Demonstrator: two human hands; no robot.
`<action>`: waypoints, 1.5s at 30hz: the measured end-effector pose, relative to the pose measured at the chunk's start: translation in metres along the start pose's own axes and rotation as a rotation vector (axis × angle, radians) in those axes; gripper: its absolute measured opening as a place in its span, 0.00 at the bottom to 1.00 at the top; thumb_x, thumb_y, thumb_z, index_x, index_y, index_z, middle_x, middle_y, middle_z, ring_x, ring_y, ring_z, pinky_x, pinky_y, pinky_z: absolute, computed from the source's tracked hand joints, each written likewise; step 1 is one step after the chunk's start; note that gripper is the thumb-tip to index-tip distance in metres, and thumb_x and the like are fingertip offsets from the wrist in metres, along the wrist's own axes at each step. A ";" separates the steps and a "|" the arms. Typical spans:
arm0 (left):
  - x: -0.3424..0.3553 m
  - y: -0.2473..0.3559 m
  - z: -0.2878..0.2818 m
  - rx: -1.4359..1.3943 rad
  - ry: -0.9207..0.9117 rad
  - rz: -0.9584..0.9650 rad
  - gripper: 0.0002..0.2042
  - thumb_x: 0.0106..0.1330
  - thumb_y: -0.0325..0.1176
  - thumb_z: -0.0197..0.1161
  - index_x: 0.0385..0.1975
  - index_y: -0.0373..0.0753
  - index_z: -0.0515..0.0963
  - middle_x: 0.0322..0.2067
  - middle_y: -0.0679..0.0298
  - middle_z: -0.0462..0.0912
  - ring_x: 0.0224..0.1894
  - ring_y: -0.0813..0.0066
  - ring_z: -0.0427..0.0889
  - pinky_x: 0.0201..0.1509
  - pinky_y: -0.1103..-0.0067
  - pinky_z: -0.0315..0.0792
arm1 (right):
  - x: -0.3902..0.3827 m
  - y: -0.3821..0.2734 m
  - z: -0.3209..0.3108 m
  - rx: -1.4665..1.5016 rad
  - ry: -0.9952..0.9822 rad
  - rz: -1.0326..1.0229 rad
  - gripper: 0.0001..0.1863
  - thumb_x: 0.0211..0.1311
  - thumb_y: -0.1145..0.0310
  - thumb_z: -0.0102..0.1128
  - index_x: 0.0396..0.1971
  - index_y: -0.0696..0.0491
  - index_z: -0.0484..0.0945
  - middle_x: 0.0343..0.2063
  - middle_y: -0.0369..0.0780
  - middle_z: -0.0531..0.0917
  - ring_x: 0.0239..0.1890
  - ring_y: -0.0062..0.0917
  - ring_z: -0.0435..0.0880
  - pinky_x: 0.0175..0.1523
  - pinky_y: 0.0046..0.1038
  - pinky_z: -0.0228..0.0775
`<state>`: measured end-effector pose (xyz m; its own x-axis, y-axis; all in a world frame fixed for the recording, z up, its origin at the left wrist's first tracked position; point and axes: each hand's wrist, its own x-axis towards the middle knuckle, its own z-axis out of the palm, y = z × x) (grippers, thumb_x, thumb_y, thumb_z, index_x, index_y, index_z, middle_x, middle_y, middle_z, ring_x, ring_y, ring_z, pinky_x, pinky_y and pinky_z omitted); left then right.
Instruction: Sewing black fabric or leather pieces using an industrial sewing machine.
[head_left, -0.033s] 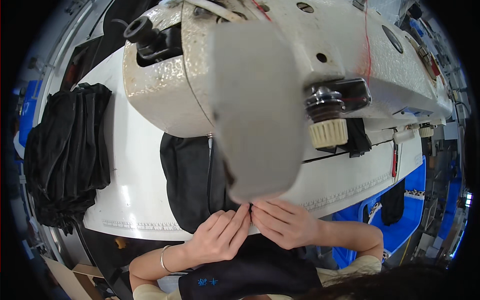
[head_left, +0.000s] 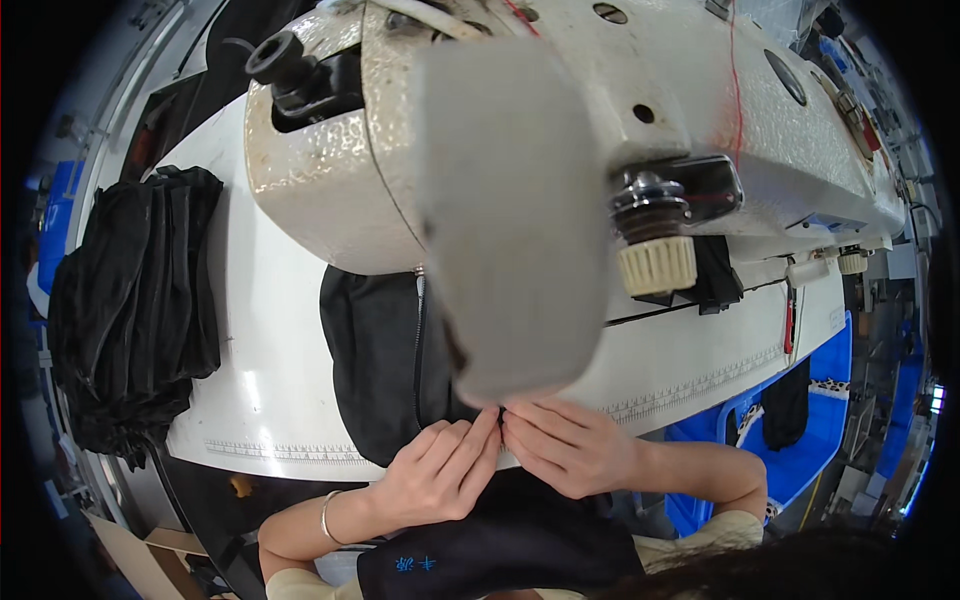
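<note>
A black fabric piece (head_left: 375, 365) with a zip (head_left: 418, 350) along it lies flat under the head of a white sewing machine (head_left: 320, 200). My left hand (head_left: 440, 470) rests at its near right corner, with thumb and fingers pinched on the fabric edge. Right beside it, my right hand (head_left: 572, 450) is closed too, its fingertips pressed together and almost touching the left ones. What the right fingers pinch is too small to make out. A blurred grey plate (head_left: 515, 220) in front of the machine hides the needle area and part of the fabric.
A pile of black fabric pieces (head_left: 140, 310) sits on the left of the white table (head_left: 270, 400). A ruler strip (head_left: 290, 452) runs along the front edge. At right are a red-handled tool (head_left: 790, 320) and a blue bin (head_left: 825, 420). Red thread (head_left: 736, 100) hangs over the machine.
</note>
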<state>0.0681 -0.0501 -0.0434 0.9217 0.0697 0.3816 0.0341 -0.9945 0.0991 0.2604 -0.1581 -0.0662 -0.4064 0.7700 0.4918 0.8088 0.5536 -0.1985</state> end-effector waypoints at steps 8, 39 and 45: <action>-0.004 -0.002 0.004 -0.043 -0.006 0.008 0.14 0.48 0.24 0.61 0.36 0.26 0.80 0.44 0.49 0.81 0.34 0.70 0.78 0.35 0.79 0.72 | 0.001 0.001 -0.002 0.018 -0.008 -0.007 0.16 0.44 0.72 0.58 0.34 0.65 0.79 0.40 0.46 0.80 0.49 0.37 0.79 0.52 0.33 0.74; 0.017 -0.091 0.018 -0.583 -0.056 -0.501 0.17 0.50 0.19 0.61 0.43 0.33 0.79 0.42 0.50 0.80 0.46 0.51 0.80 0.52 0.65 0.74 | 0.027 0.078 0.034 0.477 -0.343 0.298 0.13 0.62 0.71 0.48 0.45 0.51 0.76 0.42 0.35 0.81 0.37 0.25 0.84 0.38 0.28 0.77; 0.016 -0.085 0.032 -0.282 -0.086 -0.192 0.18 0.47 0.20 0.64 0.42 0.31 0.79 0.42 0.51 0.80 0.46 0.51 0.81 0.54 0.62 0.74 | 0.032 0.078 0.013 -0.092 -0.157 0.085 0.07 0.50 0.70 0.53 0.29 0.54 0.76 0.34 0.39 0.81 0.35 0.27 0.84 0.36 0.31 0.78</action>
<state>0.0918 0.0331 -0.0748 0.9383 0.2343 0.2543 0.1127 -0.9025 0.4157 0.3046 -0.0865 -0.0774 -0.3903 0.8567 0.3373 0.8757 0.4585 -0.1515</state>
